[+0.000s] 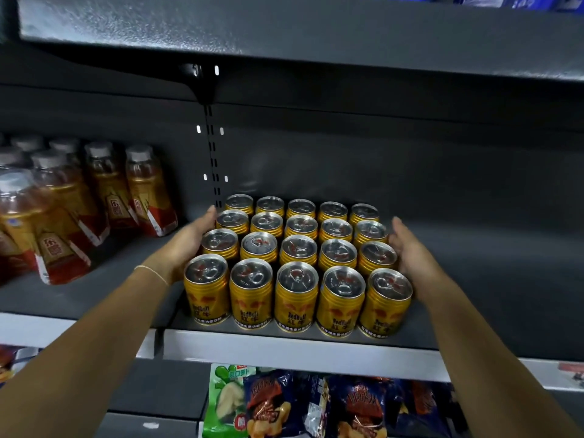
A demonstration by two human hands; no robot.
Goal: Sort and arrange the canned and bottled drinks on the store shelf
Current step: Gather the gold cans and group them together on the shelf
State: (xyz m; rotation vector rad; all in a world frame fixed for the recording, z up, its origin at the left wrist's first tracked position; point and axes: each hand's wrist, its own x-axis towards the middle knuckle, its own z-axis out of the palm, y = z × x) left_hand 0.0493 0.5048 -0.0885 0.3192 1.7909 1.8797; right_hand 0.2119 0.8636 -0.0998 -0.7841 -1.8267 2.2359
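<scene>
From the head camera, your main risk is the front row. The gold cans stand upright in a tight block, five across and four deep, and the nearest five sit close to the front lip of the shelf. Squeeze the block unevenly from the sides and a row could buckle forward, sending a can over the edge onto the snack bags on the shelf below. A hard push from one side only would likely skew the rows rather than square them. The block also seems to be turned slightly against the shelf edge.

Your hands bracket the block and neither grips anything. Your left hand is open, its straight fingers laid flat against the left flank along the second and third rows. Your right hand is open too, palm facing the right flank — the heel of it looks to be just beside or touching the third-row can, the fingertips apart from the rear cans. Whether it presses yet, I cannot tell.

The bottled drinks stand grouped at the left of the same shelf, well apart from both hands.
</scene>
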